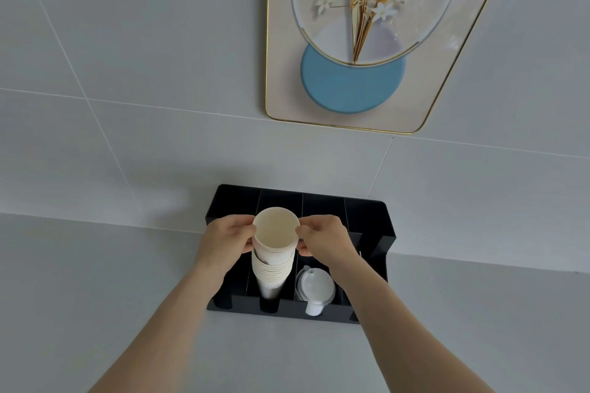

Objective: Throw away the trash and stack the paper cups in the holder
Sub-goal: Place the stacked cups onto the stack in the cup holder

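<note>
white paper cup stack (274,252), upright, mouths up, in black slotted holder (380,226); left hand (228,241) and right hand (322,238) pinch top rim.

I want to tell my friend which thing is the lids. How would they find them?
Find the black plastic holder with slots against the grey wall, below the gold-framed flower picture. Beside the tall stack of white paper cups that both hands grip, one slot to the right, sits the stack of translucent white plastic lids. They are flat and round and sit low, not tall like the cups.
</note>
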A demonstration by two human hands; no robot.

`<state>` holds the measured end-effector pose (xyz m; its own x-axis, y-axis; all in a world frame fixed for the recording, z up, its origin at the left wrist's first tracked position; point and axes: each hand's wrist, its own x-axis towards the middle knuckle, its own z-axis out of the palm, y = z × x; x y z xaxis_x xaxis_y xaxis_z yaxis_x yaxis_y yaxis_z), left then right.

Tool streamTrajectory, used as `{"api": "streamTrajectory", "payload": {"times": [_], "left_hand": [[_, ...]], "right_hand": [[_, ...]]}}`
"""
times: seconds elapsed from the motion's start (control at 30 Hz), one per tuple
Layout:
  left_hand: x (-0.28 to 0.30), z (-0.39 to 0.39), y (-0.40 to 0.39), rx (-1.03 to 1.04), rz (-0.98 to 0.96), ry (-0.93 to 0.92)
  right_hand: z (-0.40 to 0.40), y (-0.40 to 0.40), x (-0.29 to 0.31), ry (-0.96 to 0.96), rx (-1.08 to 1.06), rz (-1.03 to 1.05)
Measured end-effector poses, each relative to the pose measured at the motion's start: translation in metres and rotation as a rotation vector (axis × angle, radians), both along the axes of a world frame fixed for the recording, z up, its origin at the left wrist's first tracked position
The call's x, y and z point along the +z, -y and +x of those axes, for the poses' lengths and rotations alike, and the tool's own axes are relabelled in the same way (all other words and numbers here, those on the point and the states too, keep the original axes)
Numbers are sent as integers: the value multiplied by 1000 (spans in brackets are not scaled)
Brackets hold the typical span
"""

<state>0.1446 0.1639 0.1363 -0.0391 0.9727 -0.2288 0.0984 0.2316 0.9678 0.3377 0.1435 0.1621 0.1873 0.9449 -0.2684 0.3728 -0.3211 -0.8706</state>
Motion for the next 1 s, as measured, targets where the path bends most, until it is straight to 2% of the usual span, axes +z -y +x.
{"api": "streamTrajectory", "payload": {"times": [0.27, 0.73, 0.87, 1.0], "left_hand": [[-17, -2, 0, -21, -9, -104], [-23, -5, -3, -48, -31, -214], [-15, -5, 0, -53, 1, -309], [-5, -5, 10, -76, 70, -444]], "right_hand": [[-1, 0, -20, 30, 17, -72], [-3, -1, -32, 63, 14, -53], [1, 7, -28, 162, 18, -26], [12, 16, -32, 387, 59, 41]]}}
